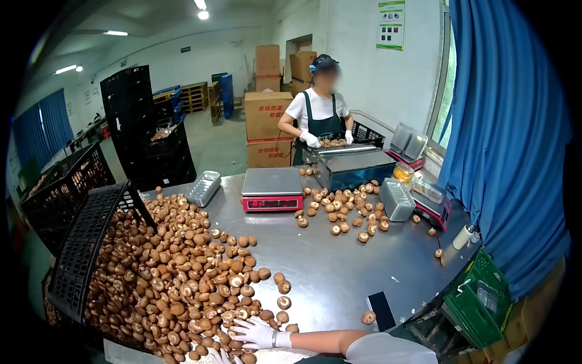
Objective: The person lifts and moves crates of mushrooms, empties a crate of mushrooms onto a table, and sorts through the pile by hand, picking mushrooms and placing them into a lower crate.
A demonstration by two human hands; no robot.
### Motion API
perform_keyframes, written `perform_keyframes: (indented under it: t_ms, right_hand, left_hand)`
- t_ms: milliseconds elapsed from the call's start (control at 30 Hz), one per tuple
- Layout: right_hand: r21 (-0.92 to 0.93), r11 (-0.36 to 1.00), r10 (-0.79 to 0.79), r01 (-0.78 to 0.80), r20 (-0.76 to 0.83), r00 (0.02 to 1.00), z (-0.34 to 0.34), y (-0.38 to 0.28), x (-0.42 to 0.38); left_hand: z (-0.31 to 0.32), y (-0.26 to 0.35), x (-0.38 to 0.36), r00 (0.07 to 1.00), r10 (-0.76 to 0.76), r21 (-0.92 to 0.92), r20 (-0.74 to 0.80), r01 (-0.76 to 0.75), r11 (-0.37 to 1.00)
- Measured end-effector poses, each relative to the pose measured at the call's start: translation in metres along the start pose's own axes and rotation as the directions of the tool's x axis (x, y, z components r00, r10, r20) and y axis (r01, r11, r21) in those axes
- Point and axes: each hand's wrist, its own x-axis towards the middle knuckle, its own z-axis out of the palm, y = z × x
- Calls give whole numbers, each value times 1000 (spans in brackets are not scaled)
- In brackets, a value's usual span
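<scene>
Mushrooms (pixel 177 259) lie heaped in the head view, mostly left of and beyond the gloved right hand (pixel 257 333), which spreads its fingers against the pile. Nearer, the left hand (pixel 223 357) is partly cut off; I cannot tell its grip. A phone (pixel 381 310) lies right of both hands, a scale (pixel 273 205) well beyond.

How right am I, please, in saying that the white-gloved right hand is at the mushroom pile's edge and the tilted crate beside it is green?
Not quite: the head view shows the tilted crate is black. The right hand is white-gloved and at the edge of the pile.
</scene>
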Motion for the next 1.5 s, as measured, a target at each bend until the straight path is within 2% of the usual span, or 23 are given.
perform_keyframes:
  t_ms: [267, 300, 400, 433, 467, 533, 567, 600, 667, 700, 733, 800, 833, 967, 1033, 1067, 1133, 1200, 1233, 1267, 1333, 1367, 1500]
  right_hand:
    - [-74, 997, -12, 14, 37, 999, 7, 2, -1]
    - [-34, 998, 52, -47, 149, 988, -13, -3, 1]
    - [-55, 998, 15, -13, 45, 999, 6, 3, 0]
    - [-72, 997, 12, -10, 30, 999, 0, 1, 0]
    - [-90, 996, 9, -8, 15, 1000, -6, 0, 1]
    - [-55, 998, 27, -22, 95, 995, -7, 0, 2]
    - [-27, 1000, -13, 13, 14, 1000, -2, 3, 1]
    - [-23, 1000, -12, 12, -14, 1000, -1, 1, -1]
    - [-57, 998, -13, 10, -40, 999, -8, -2, -1]
    - [-25, 999, -21, 20, -43, 999, -7, -1, -1]
    - [-23, 999, -29, 29, -44, 999, -11, -2, 1]
    - [-60, 998, 6, -5, 24, 1000, -18, -5, 2]
    - [-43, 999, -10, 9, -22, 1000, -17, -6, 3]
    - [-81, 996, -26, 24, -26, 999, -10, -3, 1]
    - [-64, 998, 12, -10, 32, 999, -10, -4, 1]
    - [-43, 999, 20, -18, 48, 999, -11, -4, 1]
    - [-108, 994, -3, 7, 30, 1000, -14, -5, 2]
    - [-49, 999, 21, -18, 53, 998, -12, -3, 2]
    - [-51, 999, 9, -8, 17, 1000, -9, -3, 0]
    - [-78, 997, -15, 12, -34, 999, -11, -4, -1]
    - [-84, 996, 8, -7, 5, 1000, -9, -4, 0]
    - [-85, 996, 5, -4, 10, 1000, -12, -1, 2]
    - [-62, 998, -4, 3, -15, 1000, -5, -1, 2]
  left_hand:
    - [0, -14, -11, 999, -19, 9, 39, 19, 1000]
    - [4, -19, -13, 1000, -20, 7, 22, 20, 1000]
    - [15, -35, -11, 1000, 19, -8, -4, -19, 1000]
    - [7, -18, 0, 999, 35, -22, -22, -35, 999]
    - [-10, 7, 8, 989, 125, 115, -75, -116, 987]
    - [-36, 38, 7, 949, 295, 400, -114, -228, 888]
    - [-12, 0, -5, 991, 137, 262, -12, -129, 957]
    - [-12, 2, -6, 993, 114, 187, -39, -105, 977]
    - [-6, -3, -9, 1000, -8, 27, 10, 7, 1000]
    - [-8, -5, -6, 999, 38, 141, 39, -43, 989]
    - [-3, -12, -8, 999, 34, 146, 32, -39, 989]
    - [14, -32, -11, 1000, -20, 6, 1, 20, 1000]
    - [13, -30, -10, 1000, 5, 22, -7, -4, 1000]
    - [6, -22, -11, 1000, -16, -12, 3, 16, 1000]
    - [7, -20, -10, 1000, 10, -12, -7, -10, 1000]
    - [0, -11, -11, 999, 49, 1, -18, -49, 999]
    - [-10, 18, -5, 999, 0, -37, -37, -1, 999]
    - [-7, -6, -6, 995, 100, 181, 12, -101, 978]
    - [9, -24, -12, 1000, -11, -17, -11, 11, 1000]
    - [10, -26, -12, 1000, -29, 20, 2, 29, 999]
    - [9, -25, -12, 999, -33, 5, 3, 33, 999]
    - [-2, -1, -8, 999, -22, -18, -24, 21, 1000]
    - [-2, -2, -7, 999, -27, 4, -21, 27, 1000]
